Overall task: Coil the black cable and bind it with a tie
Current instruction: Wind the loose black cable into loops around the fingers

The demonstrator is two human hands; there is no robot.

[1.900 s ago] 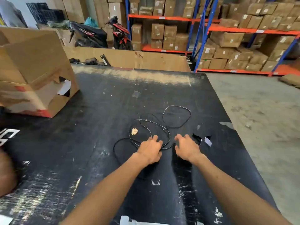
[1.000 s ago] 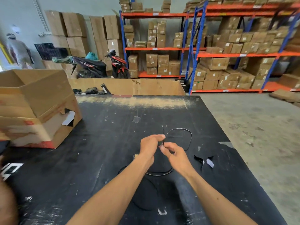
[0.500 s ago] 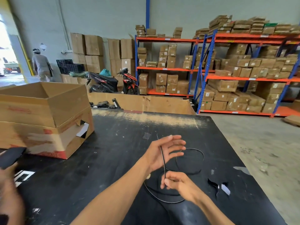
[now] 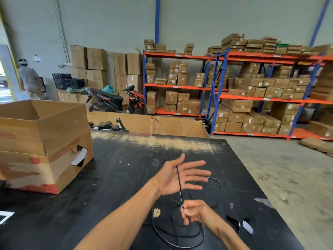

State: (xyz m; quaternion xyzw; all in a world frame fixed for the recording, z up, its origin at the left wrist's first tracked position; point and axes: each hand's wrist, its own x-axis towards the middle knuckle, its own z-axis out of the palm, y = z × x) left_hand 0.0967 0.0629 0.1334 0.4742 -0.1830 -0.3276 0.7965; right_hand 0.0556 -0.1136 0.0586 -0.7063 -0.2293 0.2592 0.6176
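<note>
A thin black cable [image 4: 180,186] runs taut across the palm of my left hand [image 4: 178,177], which is raised above the table with fingers spread and the thumb holding the cable's end. My right hand [image 4: 193,212] sits just below it, fingers pinched on the same strand. The remaining cable lies in loose loops on the black table [image 4: 117,177], one loop in front of my wrists and another to the right beyond my left fingers. Small black and white scraps [image 4: 239,222], possibly ties, lie to the right of my right hand.
A large open cardboard box [image 4: 43,143] stands at the table's left. A low cardboard wall [image 4: 153,123] runs along the far edge. Concrete floor drops off to the right. Shelving with cartons, two scooters and a person at the doorway are in the background.
My hands lifted off the table with the cable: the left opened its palm with the strand across it, the right pulled the strand downward. The view tilted up.
</note>
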